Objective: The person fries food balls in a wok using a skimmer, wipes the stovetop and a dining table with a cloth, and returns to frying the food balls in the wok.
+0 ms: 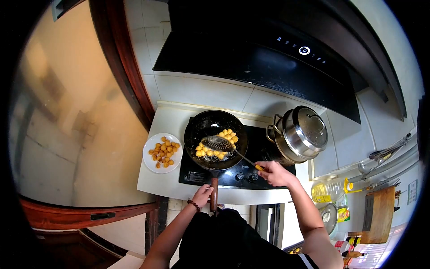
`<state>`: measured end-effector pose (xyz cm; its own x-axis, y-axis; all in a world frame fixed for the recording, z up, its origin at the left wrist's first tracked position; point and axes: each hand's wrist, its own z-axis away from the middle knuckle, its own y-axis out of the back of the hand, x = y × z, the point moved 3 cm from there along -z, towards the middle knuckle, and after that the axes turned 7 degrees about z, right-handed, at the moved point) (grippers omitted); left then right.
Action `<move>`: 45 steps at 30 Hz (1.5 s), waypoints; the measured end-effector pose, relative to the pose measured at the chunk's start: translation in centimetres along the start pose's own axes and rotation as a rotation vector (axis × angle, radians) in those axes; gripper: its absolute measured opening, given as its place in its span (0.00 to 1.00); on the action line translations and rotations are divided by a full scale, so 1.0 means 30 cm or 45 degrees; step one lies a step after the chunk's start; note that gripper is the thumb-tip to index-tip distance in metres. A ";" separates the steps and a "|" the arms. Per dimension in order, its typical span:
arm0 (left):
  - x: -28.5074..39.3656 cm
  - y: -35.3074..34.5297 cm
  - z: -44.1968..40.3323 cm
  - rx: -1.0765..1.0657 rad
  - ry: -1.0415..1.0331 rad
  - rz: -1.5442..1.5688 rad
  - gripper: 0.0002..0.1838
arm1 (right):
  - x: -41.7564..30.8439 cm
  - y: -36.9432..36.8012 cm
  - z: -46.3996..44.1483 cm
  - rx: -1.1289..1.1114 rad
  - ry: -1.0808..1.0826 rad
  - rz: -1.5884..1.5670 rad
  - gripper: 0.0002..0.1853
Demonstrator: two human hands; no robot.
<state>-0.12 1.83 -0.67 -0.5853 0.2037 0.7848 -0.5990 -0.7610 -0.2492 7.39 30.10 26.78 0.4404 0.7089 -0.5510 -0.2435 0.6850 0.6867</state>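
Note:
A black wok (197, 125) sits on the black stove, with several yellow balls (227, 134) frying in oil inside it. My right hand (273, 174) is closed round the yellow-tipped handle of a slotted skimmer (217, 143), whose bowl lies over the balls in the wok. At the wok's wooden handle (214, 193), my left hand (203, 195) rests against its left side with the fingers curled onto it. Left of the wok, a white plate (149, 161) holds several browned balls (165, 150).
A steel steamer pot (309, 132) with a glass lid stands right of the wok. The black range hood (268, 58) hangs above. An oil bottle (329, 190), a glass bowl (329, 217) and a wooden board (380, 215) are at the right. A wood-framed door (130, 80) borders the left.

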 end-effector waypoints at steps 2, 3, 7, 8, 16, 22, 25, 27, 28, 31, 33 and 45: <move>0.005 -0.001 0.004 -0.026 -0.003 -0.009 0.18 | -0.002 -0.024 0.022 -0.041 -0.007 -0.049 0.23; 0.015 -0.005 0.013 -0.027 0.003 0.010 0.18 | 0.008 -0.044 0.024 -0.107 -0.033 -0.095 0.23; 0.031 -0.010 0.021 -0.033 -0.007 0.034 0.18 | 0.006 -0.075 0.018 -0.119 -0.004 0.026 0.23; 0.034 -0.010 0.025 -0.032 -0.006 0.035 0.18 | 0.003 -0.080 0.010 -0.055 0.079 0.126 0.23; 0.059 -0.022 0.046 0.020 0.023 0.000 0.21 | 0.013 -0.066 -0.126 0.122 0.101 0.160 0.20; 0.006 0.000 0.004 -0.034 -0.027 -0.003 0.21 | -0.056 -0.028 -0.214 0.256 0.222 0.179 0.21; 0.003 -0.001 0.007 -0.009 0.016 0.036 0.21 | -0.066 0.003 -0.251 0.349 0.329 0.277 0.21; 0.012 -0.007 0.014 0.001 -0.008 0.011 0.21 | -0.078 0.016 -0.270 0.413 0.359 0.320 0.22; 0.017 -0.007 0.016 0.016 -0.031 -0.012 0.21 | -0.096 0.024 -0.275 0.424 0.319 0.386 0.22; 0.025 -0.016 0.029 0.024 -0.017 0.041 0.18 | -0.092 0.018 -0.310 0.459 0.267 0.487 0.22; 0.033 -0.017 0.036 0.030 -0.021 0.034 0.19 | -0.069 0.006 -0.340 0.486 0.250 0.522 0.22; -0.020 0.002 -0.005 0.027 -0.045 -0.001 0.22 | 0.032 -0.035 -0.224 0.338 0.247 0.519 0.22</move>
<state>0.10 1.76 -1.23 -0.5647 0.1830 0.8047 -0.5877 -0.7737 -0.2365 2.26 31.21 22.33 0.1808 0.9445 -0.2743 -0.1235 0.2985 0.9464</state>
